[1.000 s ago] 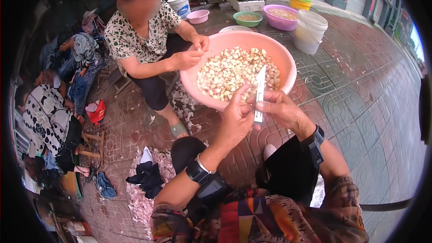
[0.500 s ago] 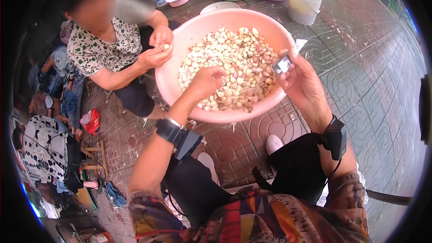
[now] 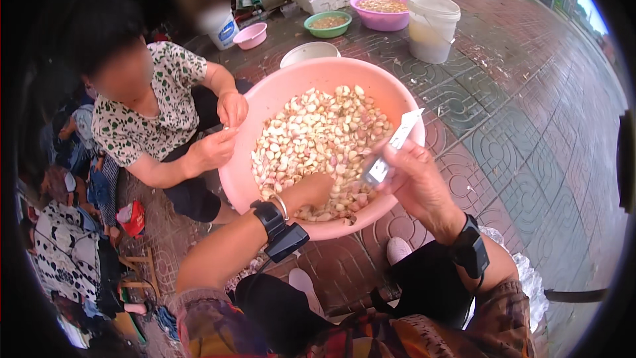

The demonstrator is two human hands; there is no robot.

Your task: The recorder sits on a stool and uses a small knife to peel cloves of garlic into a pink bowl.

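Note:
A large pink basin (image 3: 397, 86) stands in front of me, holding many garlic cloves (image 3: 318, 132), pale with some pinkish skins. My left hand (image 3: 313, 190) is down among the cloves near the basin's front side; its fingers are hidden. Over the right rim, my right hand (image 3: 417, 179) is closed around a small knife-like tool (image 3: 402, 130). A white, blade-like end sticks up past the thumb, and a shiny grey end shows below the fingers. Its exact kind is unclear.
A person (image 3: 156, 106) sits at the left, hands together over the rim. Behind the basin are a white bucket (image 3: 434, 26), a purple tub (image 3: 381, 20), a green bowl (image 3: 328, 23), a small pink bowl (image 3: 250, 36) and a flower planter (image 3: 321, 1). Clear plastic (image 3: 530, 285) lies at my right.
My left hand has lowered into the cloves. My right hand has turned, showing more of the tool's white end. The view has tilted up, so the basin sits lower.

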